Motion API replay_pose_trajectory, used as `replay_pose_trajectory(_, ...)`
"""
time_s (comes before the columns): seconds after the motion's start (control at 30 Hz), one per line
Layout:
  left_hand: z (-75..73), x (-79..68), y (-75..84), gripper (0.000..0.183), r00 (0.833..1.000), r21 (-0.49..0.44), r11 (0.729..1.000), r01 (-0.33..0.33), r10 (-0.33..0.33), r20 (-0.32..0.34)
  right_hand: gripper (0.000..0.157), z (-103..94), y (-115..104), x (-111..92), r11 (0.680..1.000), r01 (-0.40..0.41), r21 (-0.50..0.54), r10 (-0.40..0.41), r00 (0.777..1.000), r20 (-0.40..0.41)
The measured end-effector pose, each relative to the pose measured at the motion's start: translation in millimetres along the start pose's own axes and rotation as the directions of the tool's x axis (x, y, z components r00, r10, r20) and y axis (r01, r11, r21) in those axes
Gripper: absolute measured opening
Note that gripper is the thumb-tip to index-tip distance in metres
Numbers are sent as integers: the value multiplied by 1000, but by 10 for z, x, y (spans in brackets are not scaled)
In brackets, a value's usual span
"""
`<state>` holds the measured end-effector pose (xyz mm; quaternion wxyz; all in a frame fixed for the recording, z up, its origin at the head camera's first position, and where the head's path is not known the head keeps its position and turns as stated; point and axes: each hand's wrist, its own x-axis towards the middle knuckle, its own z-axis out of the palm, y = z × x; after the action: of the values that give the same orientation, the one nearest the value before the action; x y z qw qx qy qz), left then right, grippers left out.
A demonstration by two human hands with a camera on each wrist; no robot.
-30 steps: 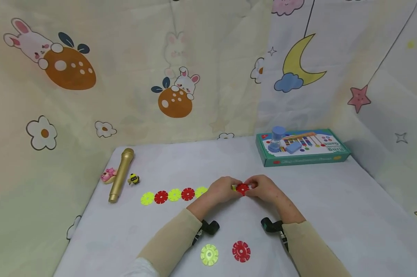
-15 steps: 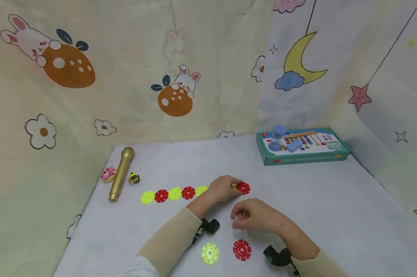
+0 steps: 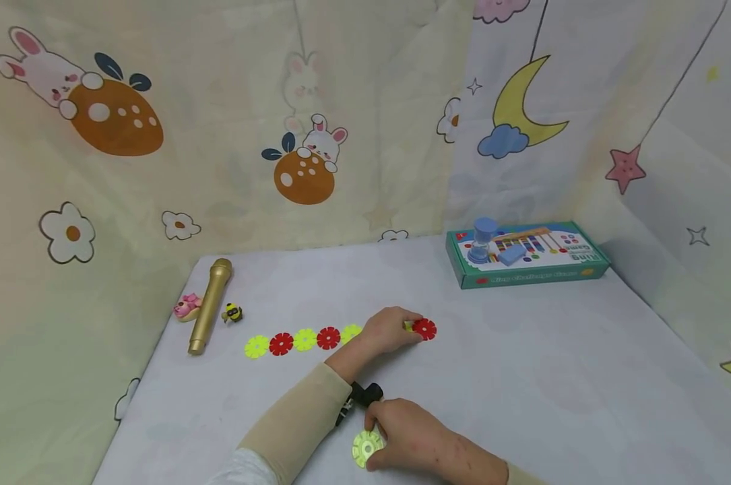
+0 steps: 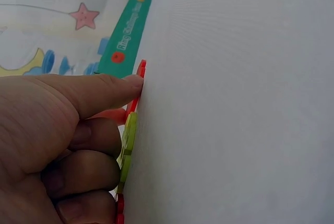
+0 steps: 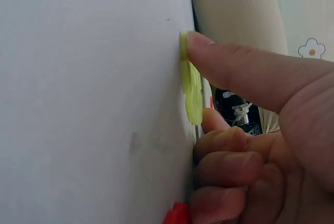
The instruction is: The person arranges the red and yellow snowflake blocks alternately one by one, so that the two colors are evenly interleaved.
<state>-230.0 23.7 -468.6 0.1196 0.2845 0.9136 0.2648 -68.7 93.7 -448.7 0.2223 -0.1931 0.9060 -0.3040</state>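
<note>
A row of alternating yellow and red notched plastic discs, with a yellow disc (image 3: pixel 257 347) at its left end, lies across the table. At the right end is a red disc (image 3: pixel 424 329). My left hand (image 3: pixel 389 330) holds that red disc by its edge between thumb and forefinger, covering part of the row; the left wrist view shows the thumb on the red disc (image 4: pixel 141 70). Nearer the front, my right hand (image 3: pixel 410 434) pinches a loose yellow disc (image 3: pixel 365 447) flat at the table. A loose red disc (image 5: pixel 176 215) shows under the right hand's fingers and is hidden in the head view.
A gold microphone (image 3: pixel 210 306), a pink toy (image 3: pixel 187 307) and a bee figure (image 3: pixel 232 313) lie at the left. At the back right is a green game box (image 3: pixel 529 259) with a blue sand timer (image 3: pixel 483 240) and a blue block (image 3: pixel 512 254) on it.
My right hand has left the red disc at the row's end, come toward the front and taken hold of the loose yellow disc. My left hand has stayed in place.
</note>
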Motion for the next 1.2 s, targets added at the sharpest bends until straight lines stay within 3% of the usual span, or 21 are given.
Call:
replay_pose_trajectory(0.13, 14, -2, -12, 42, 1000, -5, 1000, -13, 13, -6, 28, 0, 49, -19, 990, 49, 130, -50, 999, 6)
replay_pose_trajectory(0.27, 1, -1, -14, 42, 1000, 3, 1000, -19, 19, -8, 20, -145, 108, -42, 944, 101, 313, -113, 993, 22)
replay_pose_trajectory(0.4, -9, 15, -2, 41, 1000, 20, 1000, -8, 8, -5, 20, -443, 203, -78, 861, 43, 507, -58, 998, 13)
replay_pose_trajectory(0.53, -7, 28, 11, 40, 1000, 17, 1000, 20, -20, 6, 34, -762, 441, -116, 785, 40, 618, 50, 991, -128)
replay_pose_trajectory(0.6, -7, 28, 11, 40, 1000, 7, 1000, 25, -25, 11, 39, -881, 601, -126, 776, 35, 630, 132, 967, -218)
replay_pose_trajectory(0.7, -6, 20, 1, 41, 1000, 7, 1000, 20, -20, 14, 42, -974, 853, -102, 787, -10, 617, 268, 906, -327)
replay_pose_trajectory(0.8, -7, 9, -6, 43, 1000, 5, 1000, 26, -26, 16, 42, -998, 1071, -45, 807, -95, 582, 383, 835, -394)
replay_pose_trajectory(0.9, -9, 4, -9, 44, 999, 8, 1000, 29, -29, 21, 42, -986, 1227, 27, 804, -146, 576, 449, 785, -428)
replay_pose_trajectory(1.03, -11, 3, 2, 44, 999, 0, 1000, 24, -24, 22, 46, -951, 1327, 104, 803, -161, 574, 478, 749, -459)
replay_pose_trajectory(1.2, -7, -4, 19, 44, 999, -1, 1000, 29, -29, 23, 52, -919, 1361, 136, 878, -252, 407, 453, 712, -536)
